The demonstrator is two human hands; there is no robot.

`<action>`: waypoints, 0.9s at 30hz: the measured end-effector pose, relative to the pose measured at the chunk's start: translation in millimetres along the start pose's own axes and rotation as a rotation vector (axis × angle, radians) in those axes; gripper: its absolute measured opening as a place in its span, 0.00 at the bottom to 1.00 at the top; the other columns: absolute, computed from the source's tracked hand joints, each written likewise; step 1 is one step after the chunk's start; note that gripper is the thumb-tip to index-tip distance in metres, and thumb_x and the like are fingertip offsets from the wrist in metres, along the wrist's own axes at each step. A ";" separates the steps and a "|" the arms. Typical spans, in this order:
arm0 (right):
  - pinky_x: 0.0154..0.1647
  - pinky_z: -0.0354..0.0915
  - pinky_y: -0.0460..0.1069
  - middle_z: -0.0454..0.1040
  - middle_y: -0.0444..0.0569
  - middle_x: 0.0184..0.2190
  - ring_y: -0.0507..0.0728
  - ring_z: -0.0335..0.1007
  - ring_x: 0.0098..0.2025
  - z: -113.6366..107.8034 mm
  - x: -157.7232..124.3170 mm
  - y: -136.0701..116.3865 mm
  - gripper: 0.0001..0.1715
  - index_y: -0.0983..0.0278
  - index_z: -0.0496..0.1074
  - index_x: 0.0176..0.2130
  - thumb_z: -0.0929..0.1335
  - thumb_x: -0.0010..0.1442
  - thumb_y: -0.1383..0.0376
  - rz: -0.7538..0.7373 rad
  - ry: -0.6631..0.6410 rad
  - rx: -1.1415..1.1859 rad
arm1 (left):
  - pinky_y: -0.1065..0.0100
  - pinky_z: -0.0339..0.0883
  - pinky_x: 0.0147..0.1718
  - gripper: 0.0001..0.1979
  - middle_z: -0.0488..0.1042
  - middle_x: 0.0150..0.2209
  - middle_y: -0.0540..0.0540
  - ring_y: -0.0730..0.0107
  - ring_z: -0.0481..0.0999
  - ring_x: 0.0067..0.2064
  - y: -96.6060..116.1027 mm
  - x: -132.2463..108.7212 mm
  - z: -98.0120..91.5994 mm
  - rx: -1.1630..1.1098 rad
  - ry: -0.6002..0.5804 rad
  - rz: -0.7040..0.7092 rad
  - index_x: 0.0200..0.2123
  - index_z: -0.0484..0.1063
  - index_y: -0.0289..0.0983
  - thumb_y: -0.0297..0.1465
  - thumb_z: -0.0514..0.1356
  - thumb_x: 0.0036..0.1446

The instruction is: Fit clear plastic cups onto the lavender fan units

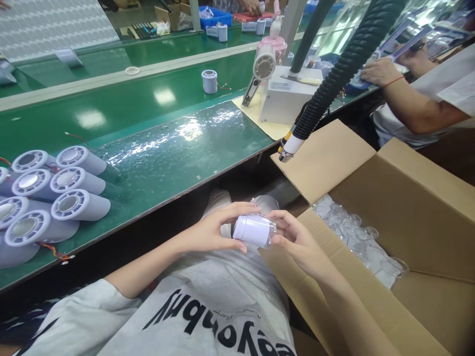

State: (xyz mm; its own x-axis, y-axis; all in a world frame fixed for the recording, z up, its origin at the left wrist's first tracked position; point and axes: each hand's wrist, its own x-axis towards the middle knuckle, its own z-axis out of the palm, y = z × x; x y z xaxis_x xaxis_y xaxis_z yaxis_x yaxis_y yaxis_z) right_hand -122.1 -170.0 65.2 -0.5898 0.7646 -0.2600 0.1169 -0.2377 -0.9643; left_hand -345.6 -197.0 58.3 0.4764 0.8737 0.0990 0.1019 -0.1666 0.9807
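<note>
Over my lap I hold a pale lavender cylindrical motor housing (pixel 253 230) on its side. My left hand (pixel 226 228) is closed round its left end, thumb below and fingers above. At the other end, my right hand (pixel 291 233) grips a clear plastic cup (pixel 271 231) that surrounds the housing's right end. How far the cup reaches along the housing is hard to make out. To my right, an open cardboard box (pixel 419 207) contains several similar clear cups (pixel 358 237).
Several lavender motor housings (pixel 76 203) with wires stand at the left of the green bench (pixel 178 153). One more housing (pixel 210 82) stands on the conveyor (pixel 129 106). A black corrugated hose (pixel 326 89) hangs above the box flap. A pink fan (pixel 267 57) and a co-worker's hand (pixel 382 73) are beyond.
</note>
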 end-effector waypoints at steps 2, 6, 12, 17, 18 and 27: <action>0.34 0.71 0.50 0.72 0.49 0.39 0.55 0.71 0.35 0.9 0.3 0.8 0.21 0.60 0.63 0.44 0.68 0.53 0.54 0.013 0.003 0.024 | 0.57 0.59 0.54 0.36 0.60 0.54 0.44 0.59 0.60 0.57 1.3 0.1 -0.1 0.083 0.016 -0.048 0.56 0.60 0.49 0.35 0.67 0.43; 0.30 0.72 0.48 0.71 0.45 0.33 0.52 0.71 0.30 3.1 1.5 5.0 0.21 0.61 0.62 0.44 0.67 0.54 0.53 0.066 -0.011 0.130 | 0.58 0.51 0.58 0.36 0.59 0.53 0.44 0.61 0.59 0.57 1.3 -0.6 -1.8 0.178 0.026 -0.044 0.56 0.61 0.48 0.37 0.68 0.42; 0.24 0.70 0.44 0.72 0.45 0.27 0.52 0.73 0.25 4.7 4.8 11.2 0.23 0.63 0.61 0.41 0.65 0.56 0.48 0.163 -0.043 0.228 | 0.58 0.51 0.59 0.37 0.59 0.59 0.46 0.61 0.56 0.60 0.5 0.1 -3.0 0.087 -0.025 0.062 0.57 0.58 0.48 0.31 0.68 0.43; 0.17 0.66 0.41 0.72 0.45 0.23 0.51 0.71 0.20 10.6 7.3 10.1 0.28 0.65 0.62 0.40 0.63 0.55 0.44 0.257 -0.030 0.318 | 0.59 0.54 0.58 0.38 0.61 0.58 0.44 0.61 0.59 0.59 2.0 1.5 -0.9 -0.007 -0.028 0.066 0.58 0.59 0.46 0.29 0.68 0.43; 0.15 0.65 0.40 0.72 0.46 0.23 0.51 0.71 0.19 12.1 7.8 9.5 0.29 0.66 0.62 0.39 0.62 0.54 0.43 0.279 -0.027 0.341 | 0.59 0.54 0.58 0.38 0.60 0.58 0.44 0.60 0.58 0.59 1.6 1.4 -0.6 -0.024 -0.029 0.064 0.57 0.59 0.46 0.29 0.68 0.43; 0.11 0.61 0.37 0.74 0.52 0.19 0.48 0.68 0.15 13.1 10.2 10.2 0.39 0.72 0.71 0.32 0.50 0.63 0.45 0.499 -0.177 0.574 | 0.56 0.57 0.56 0.38 0.59 0.58 0.44 0.58 0.56 0.60 -3.9 0.7 -0.1 -0.042 -0.042 0.127 0.56 0.60 0.48 0.25 0.68 0.42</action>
State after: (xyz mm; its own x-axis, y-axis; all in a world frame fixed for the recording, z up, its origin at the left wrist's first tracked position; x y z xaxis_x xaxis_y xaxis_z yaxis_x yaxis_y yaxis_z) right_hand -137.4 -172.6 53.3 -0.7005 0.3905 -0.5973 -0.0020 -0.8381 -0.5456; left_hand -345.8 -195.7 54.5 0.5192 0.8268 0.2164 0.0026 -0.2548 0.9670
